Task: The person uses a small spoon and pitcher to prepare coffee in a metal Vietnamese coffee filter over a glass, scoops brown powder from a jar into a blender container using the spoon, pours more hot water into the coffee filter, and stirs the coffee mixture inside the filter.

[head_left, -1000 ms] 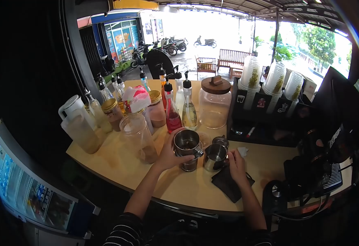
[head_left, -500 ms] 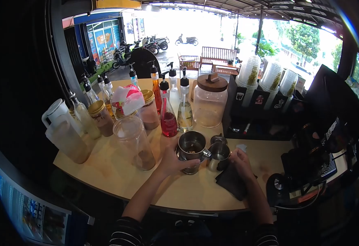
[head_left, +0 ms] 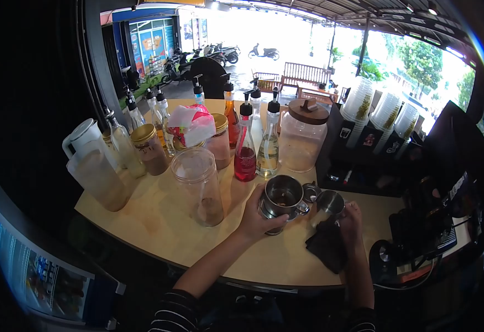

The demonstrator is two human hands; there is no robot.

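My left hand (head_left: pixel 258 216) is wrapped round a steel drip coffee filter (head_left: pixel 284 191), a cup with a side handle and a little dark residue inside. Its lower part, and whatever it rests on, are partly hidden by my fingers. My right hand (head_left: pixel 352 219) grips a small steel pitcher (head_left: pixel 330 203) by its handle, just right of the filter. Between the two lies a small round metal lid (head_left: pixel 310 191). A dark folded cloth (head_left: pixel 327 247) sits under and in front of the pitcher, beside my right wrist.
An empty-looking clear jar (head_left: pixel 200 188), plastic pitchers (head_left: pixel 98 180), lidded powder jars (head_left: pixel 149 149) and several pump bottles, one with red syrup (head_left: pixel 245 157), stand left and behind. A wooden-lidded jar (head_left: pixel 302 138), a cup rack (head_left: pixel 352 138) and a dark monitor (head_left: pixel 446 149) stand right.
The camera view has turned, shifting the scene rightward. My right hand has moved the small pitcher to the right, away from the lid and filter. My left hand keeps its hold.
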